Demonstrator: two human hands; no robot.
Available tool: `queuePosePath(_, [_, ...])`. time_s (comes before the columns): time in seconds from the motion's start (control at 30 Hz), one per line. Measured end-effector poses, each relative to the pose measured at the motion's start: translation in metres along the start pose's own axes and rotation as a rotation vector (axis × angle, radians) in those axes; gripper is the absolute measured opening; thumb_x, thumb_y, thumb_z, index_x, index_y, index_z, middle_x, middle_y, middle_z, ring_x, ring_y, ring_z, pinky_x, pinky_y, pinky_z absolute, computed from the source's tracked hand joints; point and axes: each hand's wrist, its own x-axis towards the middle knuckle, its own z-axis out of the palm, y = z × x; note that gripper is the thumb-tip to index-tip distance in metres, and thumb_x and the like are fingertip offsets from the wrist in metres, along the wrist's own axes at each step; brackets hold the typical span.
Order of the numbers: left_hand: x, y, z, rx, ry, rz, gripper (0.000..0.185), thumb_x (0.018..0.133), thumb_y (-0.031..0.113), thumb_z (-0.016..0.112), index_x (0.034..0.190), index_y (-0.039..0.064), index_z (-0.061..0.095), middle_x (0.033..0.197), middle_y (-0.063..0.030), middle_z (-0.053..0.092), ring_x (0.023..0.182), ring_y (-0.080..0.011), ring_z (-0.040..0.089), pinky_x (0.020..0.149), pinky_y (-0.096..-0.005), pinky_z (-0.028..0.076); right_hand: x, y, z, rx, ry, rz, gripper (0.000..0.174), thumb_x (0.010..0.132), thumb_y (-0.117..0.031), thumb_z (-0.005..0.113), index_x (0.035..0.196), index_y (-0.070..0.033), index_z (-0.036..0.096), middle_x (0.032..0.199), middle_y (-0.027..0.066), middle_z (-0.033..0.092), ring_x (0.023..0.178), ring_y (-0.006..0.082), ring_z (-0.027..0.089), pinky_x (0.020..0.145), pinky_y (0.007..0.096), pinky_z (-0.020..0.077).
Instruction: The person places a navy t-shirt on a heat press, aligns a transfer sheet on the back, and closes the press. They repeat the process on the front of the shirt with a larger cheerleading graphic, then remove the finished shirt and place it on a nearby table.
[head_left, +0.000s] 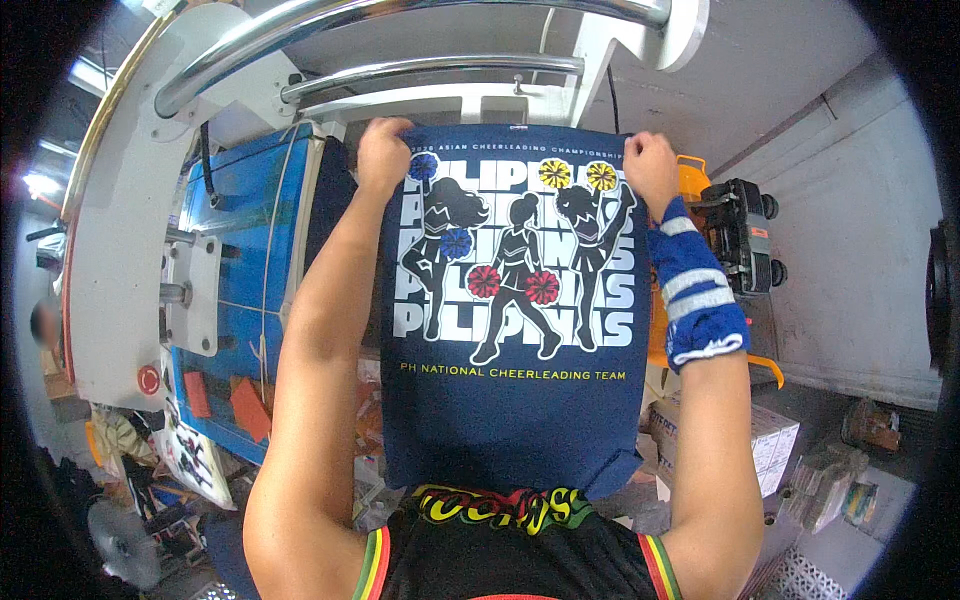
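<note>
A navy blue garment (517, 424), probably a T-shirt, is stretched out flat in front of me. Its print shows white block lettering behind three black cheerleader figures with blue, yellow and red pom-poms; a line of yellow writing runs below. At its upper left corner, my left hand (384, 155) is closed on the cloth. My right hand (651, 168) grips the upper right corner, and a blue and grey striped band (694, 289) covers that forearm. The near edge of the garment reaches my black top (510, 559). Whatever lies beneath the cloth is hidden.
Beyond the garment stands a white machine frame (112, 300) with chrome tubes (420, 37) and a red button (149, 380). A blue panel (240, 225) is on the left, a floor fan (124, 536) lower left. Right are a yellow-orange frame (691, 176), a wheeled black-grey device (739, 236) and cartons (772, 450).
</note>
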Motion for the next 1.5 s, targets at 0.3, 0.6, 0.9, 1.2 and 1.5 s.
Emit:
queuePosePath(0.3, [-0.078, -0.023, -0.039, -0.336, -0.128, -0.268, 0.029, 0.100, 0.008, 0.052, 0.124, -0.001, 0.066, 0.117, -0.0151, 0.071, 0.109, -0.0267, 0.067, 0.094, -0.0352, 0.051, -0.107, 0.037, -0.019, 0.808, -0.368, 0.385, 0.050, 0.107, -0.035, 0.043, 0.136, 0.004, 0.055, 0.132, 0.0205, 0.063, 0.121, 0.0287, 0.060, 0.106, 0.0374, 0.0430])
queuePosePath(0.6, [-0.399, -0.022, -0.121, -0.892, -0.499, -0.992, 0.062, 0.107, 0.049, 0.041, 0.135, -0.003, 0.059, 0.133, -0.0173, 0.062, 0.124, -0.0254, 0.056, 0.107, -0.0379, 0.040, -0.413, 0.014, -0.168, 1.153, -0.585, 1.018, 0.048, 0.108, -0.037, 0.049, 0.135, 0.002, 0.058, 0.129, 0.0096, 0.065, 0.116, 0.0180, 0.060, 0.103, 0.0323, 0.0446])
queuePosePath(0.9, [-0.433, -0.047, -0.140, -0.411, -0.259, -0.828, 0.047, 0.105, 0.040, 0.052, 0.108, -0.002, 0.072, 0.103, -0.0160, 0.072, 0.102, -0.0231, 0.065, 0.092, -0.0383, 0.046, -0.463, 0.021, -0.214, 0.987, -0.551, 1.072, 0.014, 0.100, -0.005, 0.057, 0.110, 0.000, 0.067, 0.097, 0.0025, 0.073, 0.073, 0.0126, 0.068, 0.071, 0.0262, 0.0557])
queuePosePath(1.2, [-0.468, -0.073, -0.137, -0.428, -0.469, -0.597, 0.041, 0.104, 0.035, 0.055, 0.110, -0.004, 0.067, 0.096, -0.0200, 0.071, 0.091, -0.0300, 0.067, 0.085, -0.0399, 0.050, -0.493, 0.044, -0.234, 0.799, -0.872, 1.206, 0.025, 0.083, 0.005, 0.066, 0.107, -0.002, 0.069, 0.099, 0.0046, 0.070, 0.085, 0.0185, 0.066, 0.077, 0.0342, 0.0578])
queuePosePath(1.5, [-0.449, 0.001, -0.253, -0.246, -0.429, -0.050, 0.027, 0.087, 0.010, 0.070, 0.112, 0.000, 0.068, 0.110, -0.0210, 0.069, 0.107, -0.0378, 0.065, 0.093, -0.0417, 0.051, -0.522, 0.048, -0.231, 0.832, -0.807, 1.177, 0.004, 0.098, -0.013, 0.065, 0.099, -0.010, 0.063, 0.089, -0.0007, 0.063, 0.076, 0.0136, 0.062, 0.071, 0.0329, 0.0582])
